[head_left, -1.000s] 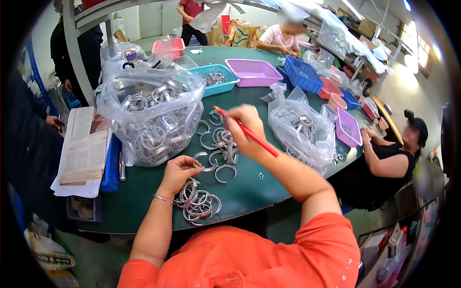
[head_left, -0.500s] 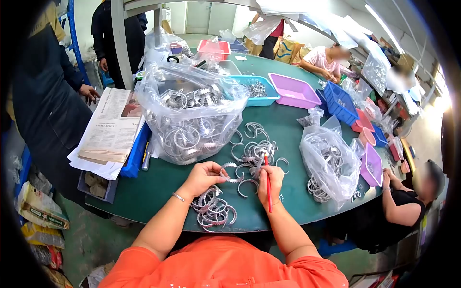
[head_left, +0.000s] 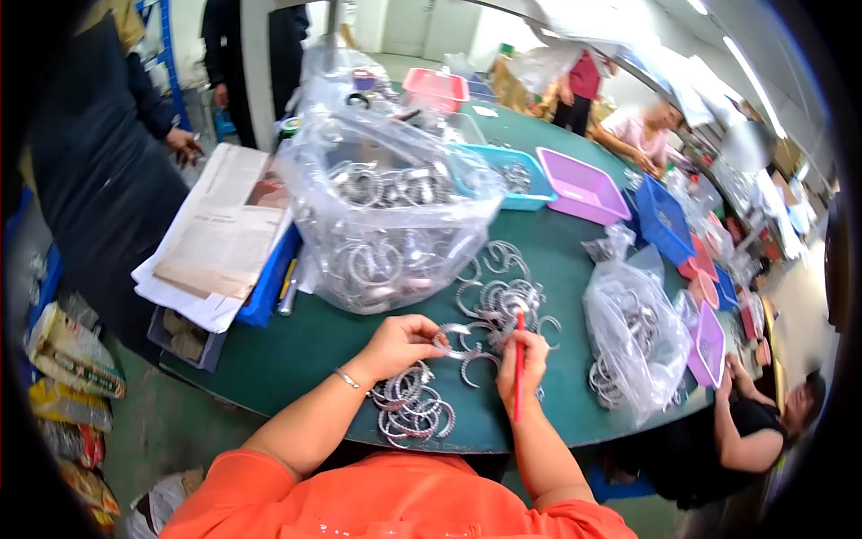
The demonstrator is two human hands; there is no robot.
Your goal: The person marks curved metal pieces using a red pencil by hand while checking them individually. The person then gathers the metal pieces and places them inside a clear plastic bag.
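Note:
My left hand [head_left: 404, 346] pinches a silvery toothed ring [head_left: 455, 341] over the green table. In my right hand [head_left: 528, 361] is a red pencil [head_left: 519, 382], held upright beside a loose pile of open metal rings [head_left: 507, 301]. Another heap of rings [head_left: 413, 413] lies near the table's front edge, just below my left hand. Behind my left hand stands a large clear plastic bag [head_left: 386, 220] full of such rings. A smaller clear bag [head_left: 636, 332] with rings in it rests to the right of my right hand.
Newspaper and papers [head_left: 215, 242] lie on a blue tray at the left. Farther back are a turquoise tray [head_left: 539, 193], a purple tray [head_left: 584, 184] and a blue basket [head_left: 664, 220]. One person [head_left: 754, 422] sits at the right; others are at the back and left.
My right hand came down from above the table to the ring pile with the red pencil. My left hand keeps hold of a ring. The view has shifted, moving the scene.

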